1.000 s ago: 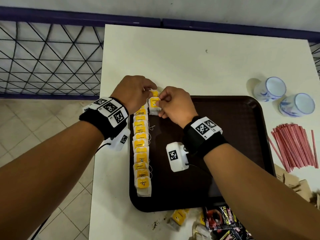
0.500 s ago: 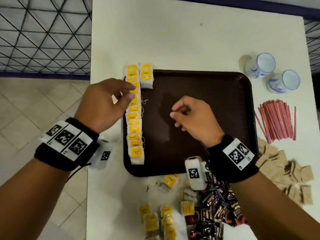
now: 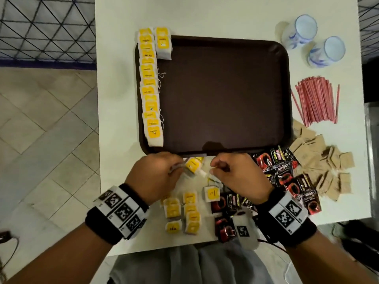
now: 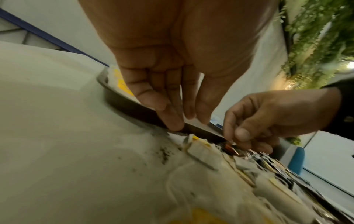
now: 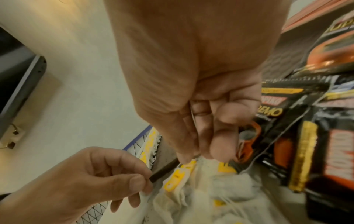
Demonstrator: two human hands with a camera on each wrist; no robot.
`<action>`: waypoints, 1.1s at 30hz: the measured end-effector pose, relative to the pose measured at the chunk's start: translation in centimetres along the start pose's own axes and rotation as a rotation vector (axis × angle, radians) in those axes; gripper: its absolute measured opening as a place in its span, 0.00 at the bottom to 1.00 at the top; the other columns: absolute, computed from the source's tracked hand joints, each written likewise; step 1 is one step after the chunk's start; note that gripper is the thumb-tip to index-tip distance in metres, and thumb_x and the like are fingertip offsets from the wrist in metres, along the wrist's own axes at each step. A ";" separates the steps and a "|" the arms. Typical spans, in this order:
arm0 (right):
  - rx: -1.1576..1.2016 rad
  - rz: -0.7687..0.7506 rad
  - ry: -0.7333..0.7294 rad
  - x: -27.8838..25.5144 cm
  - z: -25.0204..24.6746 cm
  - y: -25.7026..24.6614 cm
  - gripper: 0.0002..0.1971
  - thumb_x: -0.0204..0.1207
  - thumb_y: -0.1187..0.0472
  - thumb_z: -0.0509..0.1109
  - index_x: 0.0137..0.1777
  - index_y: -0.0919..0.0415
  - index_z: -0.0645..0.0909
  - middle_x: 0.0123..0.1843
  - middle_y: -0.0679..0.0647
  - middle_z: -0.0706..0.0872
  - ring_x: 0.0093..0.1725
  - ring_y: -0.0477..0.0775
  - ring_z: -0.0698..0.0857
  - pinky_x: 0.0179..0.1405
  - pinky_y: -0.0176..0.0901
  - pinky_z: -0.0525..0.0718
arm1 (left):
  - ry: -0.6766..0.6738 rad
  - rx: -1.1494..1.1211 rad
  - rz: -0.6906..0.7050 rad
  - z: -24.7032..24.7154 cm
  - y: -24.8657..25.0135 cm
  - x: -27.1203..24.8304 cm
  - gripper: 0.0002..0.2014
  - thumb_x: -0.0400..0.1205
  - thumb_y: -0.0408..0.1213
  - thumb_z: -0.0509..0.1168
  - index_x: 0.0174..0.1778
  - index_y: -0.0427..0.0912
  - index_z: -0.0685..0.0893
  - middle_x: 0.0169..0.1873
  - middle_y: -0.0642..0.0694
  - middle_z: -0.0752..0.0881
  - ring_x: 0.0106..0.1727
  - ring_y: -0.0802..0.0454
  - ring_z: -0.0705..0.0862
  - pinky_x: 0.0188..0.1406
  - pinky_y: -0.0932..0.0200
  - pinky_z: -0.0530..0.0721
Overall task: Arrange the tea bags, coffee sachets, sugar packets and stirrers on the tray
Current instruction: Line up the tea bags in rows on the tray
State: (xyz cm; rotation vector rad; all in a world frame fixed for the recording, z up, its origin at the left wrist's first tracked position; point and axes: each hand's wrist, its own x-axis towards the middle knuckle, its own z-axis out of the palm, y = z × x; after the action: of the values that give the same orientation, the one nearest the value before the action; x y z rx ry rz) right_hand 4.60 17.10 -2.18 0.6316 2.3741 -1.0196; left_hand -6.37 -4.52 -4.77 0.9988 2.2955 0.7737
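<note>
Left hand [image 3: 152, 177] fingers [image 5: 139, 184] pinching the white edge of a loose tea bag [image 3: 193, 166], right hand [image 3: 239, 174] fingers [image 5: 184, 153] curling onto its yellow tag, both working on the white surface [image 3: 215, 15] just before the brown tray [image 3: 225, 95], a tea bag row [image 3: 149, 87] lying along its left edge.

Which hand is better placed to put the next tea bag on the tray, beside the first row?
Probably the left hand. It already pinches the corner of the tea bag lying before the tray, and the second row begins on the tray's left side. The right hand seems to hold only a string.
</note>
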 end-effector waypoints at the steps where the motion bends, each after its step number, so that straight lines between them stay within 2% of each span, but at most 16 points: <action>1: -0.034 0.003 -0.013 -0.5 0.1 0.1 0.05 0.74 0.52 0.77 0.48 0.49 0.88 0.38 0.42 0.88 0.40 0.42 0.87 0.46 0.48 0.87 | -0.001 0.057 -0.040 0.5 0.6 -0.1 0.10 0.77 0.51 0.65 0.45 0.52 0.88 0.38 0.50 0.89 0.38 0.43 0.88 0.33 0.50 0.86; 3: -0.098 0.010 -0.050 -1.1 0.3 0.2 0.07 0.73 0.51 0.78 0.49 0.50 0.87 0.37 0.42 0.86 0.38 0.44 0.85 0.45 0.50 0.87 | -0.037 0.153 -0.146 0.9 1.9 0.0 0.12 0.78 0.55 0.64 0.45 0.53 0.87 0.39 0.50 0.88 0.40 0.43 0.87 0.33 0.53 0.83; 7: -0.235 -0.014 -0.061 -2.5 0.8 0.5 0.14 0.73 0.48 0.78 0.55 0.50 0.83 0.44 0.42 0.80 0.42 0.48 0.83 0.43 0.50 0.85 | -0.118 0.206 -0.248 1.7 4.1 0.1 0.18 0.80 0.60 0.63 0.60 0.55 0.83 0.53 0.50 0.87 0.54 0.42 0.86 0.45 0.51 0.82; 9: -0.294 -0.025 -0.078 -2.7 1.4 0.4 0.18 0.72 0.47 0.78 0.59 0.49 0.81 0.53 0.44 0.79 0.47 0.50 0.85 0.45 0.48 0.85 | -0.136 0.217 -0.258 2.1 4.6 0.0 0.20 0.81 0.59 0.62 0.64 0.54 0.81 0.58 0.50 0.85 0.58 0.44 0.84 0.48 0.52 0.81; 12: -0.360 -0.027 -0.103 -2.9 2.3 0.6 0.25 0.71 0.45 0.77 0.66 0.48 0.76 0.63 0.46 0.76 0.54 0.55 0.86 0.47 0.49 0.86 | -0.136 0.212 -0.244 2.8 5.0 0.0 0.18 0.82 0.53 0.62 0.66 0.52 0.80 0.60 0.51 0.83 0.61 0.46 0.82 0.48 0.54 0.79; 17: -0.380 -0.082 -0.082 -3.8 2.7 0.9 0.29 0.69 0.44 0.79 0.66 0.47 0.71 0.64 0.46 0.73 0.52 0.55 0.86 0.44 0.51 0.87 | -0.150 0.115 -0.216 3.6 4.8 -0.5 0.19 0.81 0.46 0.66 0.69 0.54 0.77 0.63 0.51 0.82 0.62 0.46 0.81 0.50 0.52 0.80; 19: -0.400 -0.120 -0.077 -4.2 2.8 1.2 0.29 0.68 0.44 0.79 0.65 0.47 0.71 0.63 0.47 0.72 0.51 0.54 0.84 0.42 0.51 0.88 | -0.141 0.071 -0.226 3.7 4.6 -0.8 0.16 0.81 0.46 0.67 0.65 0.54 0.79 0.60 0.52 0.84 0.59 0.46 0.82 0.50 0.52 0.81; 22: -0.415 -0.180 -0.079 -4.4 3.2 1.7 0.25 0.70 0.48 0.80 0.65 0.47 0.76 0.62 0.51 0.71 0.53 0.54 0.82 0.40 0.49 0.88 | -0.127 0.091 -0.194 3.7 4.1 -1.2 0.08 0.81 0.48 0.65 0.53 0.55 0.84 0.50 0.53 0.85 0.53 0.48 0.83 0.45 0.53 0.81; 26: -0.382 -0.245 -0.039 -4.4 3.7 2.3 0.15 0.73 0.58 0.78 0.59 0.50 0.84 0.58 0.52 0.73 0.52 0.54 0.82 0.35 0.47 0.87 | -0.103 -0.024 -0.108 3.0 3.4 -1.7 0.07 0.78 0.47 0.69 0.48 0.54 0.90 0.46 0.56 0.85 0.48 0.52 0.83 0.44 0.52 0.84; 29: -0.331 -0.282 -0.024 -4.3 3.8 2.6 0.10 0.74 0.60 0.76 0.55 0.52 0.86 0.56 0.52 0.75 0.52 0.54 0.83 0.35 0.47 0.87 | -0.090 -0.176 -0.072 1.8 3.3 -1.9 0.05 0.76 0.44 0.74 0.45 0.50 0.92 0.41 0.56 0.86 0.41 0.57 0.83 0.43 0.53 0.83; 31: -0.290 -0.297 -0.029 -4.3 3.8 2.9 0.08 0.76 0.60 0.75 0.54 0.52 0.86 0.56 0.51 0.76 0.51 0.54 0.84 0.37 0.49 0.88 | -0.093 -0.251 -0.075 1.0 3.4 -1.9 0.04 0.76 0.43 0.76 0.45 0.51 0.92 0.39 0.58 0.88 0.38 0.60 0.84 0.41 0.58 0.83; 33: -0.245 -0.295 -0.042 -4.3 3.6 3.0 0.07 0.77 0.60 0.74 0.54 0.53 0.86 0.56 0.50 0.77 0.49 0.54 0.85 0.39 0.51 0.89 | -0.091 -0.298 -0.091 0.2 3.4 -1.9 0.03 0.76 0.43 0.76 0.43 0.51 0.92 0.37 0.59 0.89 0.38 0.62 0.85 0.39 0.69 0.79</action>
State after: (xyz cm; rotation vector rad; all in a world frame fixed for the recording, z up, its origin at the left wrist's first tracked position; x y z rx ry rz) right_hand 10.54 15.32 -3.48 0.1719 2.5498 -0.8269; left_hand -3.45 -3.98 -2.17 0.7727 2.0571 0.9756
